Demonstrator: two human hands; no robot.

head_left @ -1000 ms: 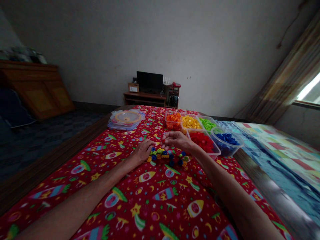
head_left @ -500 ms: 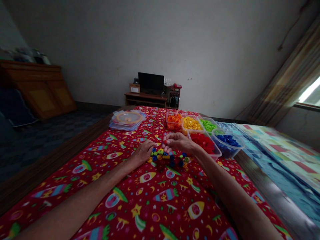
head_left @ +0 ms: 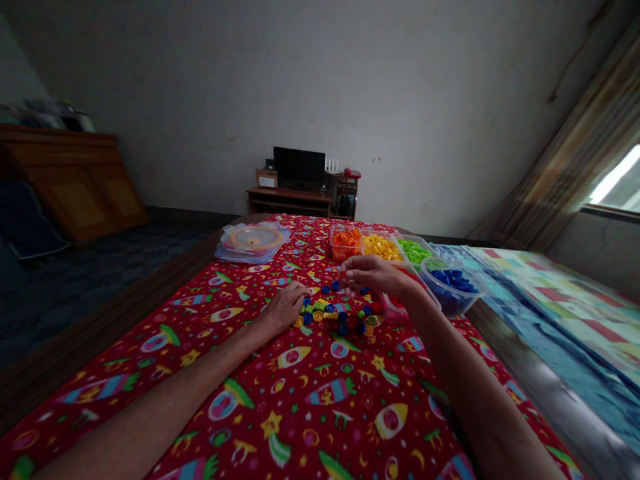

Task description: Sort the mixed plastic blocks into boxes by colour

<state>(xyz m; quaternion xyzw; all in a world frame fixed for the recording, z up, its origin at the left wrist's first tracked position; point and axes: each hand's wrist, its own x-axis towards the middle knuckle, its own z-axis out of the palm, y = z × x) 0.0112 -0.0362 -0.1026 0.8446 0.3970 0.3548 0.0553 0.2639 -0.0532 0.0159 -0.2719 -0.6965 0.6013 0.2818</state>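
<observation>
Two hands (head_left: 285,308) over mixed beads (head_left: 334,316)

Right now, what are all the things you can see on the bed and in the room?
Loose blocks: many, blue, yellow, green, orange, on the cloth between the hands.
Tubs: five, clear; orange blocks, yellow, green, blue, red partly hidden behind the right hand.
Lids: a stack, clear, far left of the cloth.
Cloth: one, red with rockets.
Monitor: one, black, on a low desk by the wall.
Cabinet: one, wooden, left.
Curtain: one, right.
Left hand: touching the blocks.
Right hand: raised above them, fingers pinched.
</observation>
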